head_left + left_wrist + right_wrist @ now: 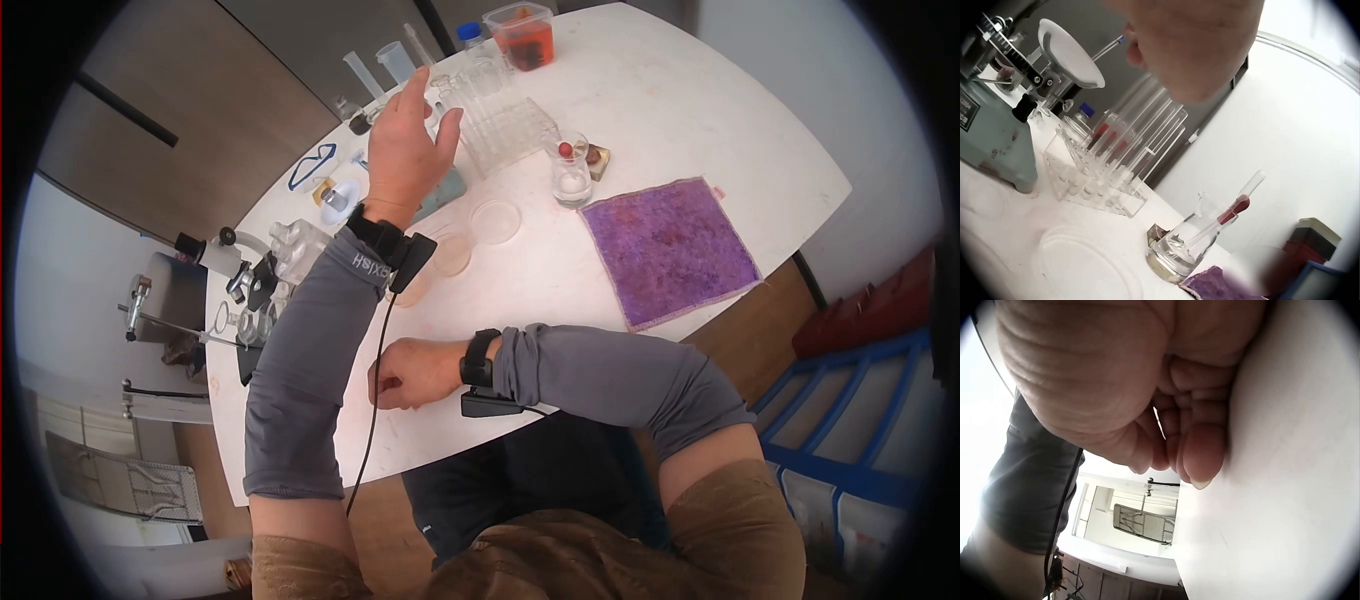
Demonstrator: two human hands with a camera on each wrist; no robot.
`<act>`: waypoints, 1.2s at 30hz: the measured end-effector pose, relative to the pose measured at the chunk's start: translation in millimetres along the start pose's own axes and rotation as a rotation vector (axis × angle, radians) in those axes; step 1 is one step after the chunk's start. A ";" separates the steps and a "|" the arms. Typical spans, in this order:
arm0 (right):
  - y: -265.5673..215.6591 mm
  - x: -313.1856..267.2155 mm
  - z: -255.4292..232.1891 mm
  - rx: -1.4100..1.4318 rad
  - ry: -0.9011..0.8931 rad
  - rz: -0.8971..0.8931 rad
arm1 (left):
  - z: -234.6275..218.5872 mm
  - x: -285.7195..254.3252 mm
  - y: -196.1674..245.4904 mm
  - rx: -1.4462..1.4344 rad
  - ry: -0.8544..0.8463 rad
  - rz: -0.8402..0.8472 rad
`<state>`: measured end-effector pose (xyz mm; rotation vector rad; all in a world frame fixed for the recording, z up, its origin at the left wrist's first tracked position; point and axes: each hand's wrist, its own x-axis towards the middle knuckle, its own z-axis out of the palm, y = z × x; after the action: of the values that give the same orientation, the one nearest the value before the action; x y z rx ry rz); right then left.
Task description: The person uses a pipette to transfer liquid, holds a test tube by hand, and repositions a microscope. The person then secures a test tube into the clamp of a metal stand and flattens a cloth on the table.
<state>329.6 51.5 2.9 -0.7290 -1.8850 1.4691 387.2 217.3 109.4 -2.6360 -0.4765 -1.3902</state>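
My left hand [405, 150] is raised over the far part of the white table, thumb spread from its extended fingers and nothing visible in its grasp. Just beyond it stands a clear rack [1107, 199] of glass test tubes [1132, 134]; the hand overlaps the upper tubes in the left wrist view. Below the hand and partly hidden by it sits a green balance [997, 140] with a white pan [1069, 53]. My right hand [418, 372] rests near the table's front edge, fingers loosely curled and holding nothing. Clear petri dishes [495, 221] lie between the hands.
A glass beaker [573, 187] holds a red-bulbed dropper [1235, 209], beside a purple cloth [670, 255]. Glassware and a microscope [215, 255] line the left side. At the back are cylinders [395, 62], a blue-capped bottle [470, 34] and a tub of red liquid [527, 42].
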 end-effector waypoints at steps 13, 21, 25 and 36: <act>-1.9 -0.3 -4.4 0.183 -0.027 0.085 | -181.3 -156.0 11.3 -0.400 -0.077 -0.786; -4.5 0.7 -7.9 0.207 0.006 0.145 | -217.8 -256.6 33.1 -0.423 -0.227 -1.204; -15.4 -3.7 -6.0 0.192 0.057 0.195 | -223.5 -278.4 28.7 -0.530 -0.160 -1.206; -49.5 -125.0 2.2 0.095 0.488 0.316 | -221.7 -297.7 32.8 -0.637 -0.053 -1.140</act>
<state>406.7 -54.5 32.8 -1.2534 -1.3656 1.3908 67.6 65.5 -7.6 -2.9356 -2.0829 -1.9452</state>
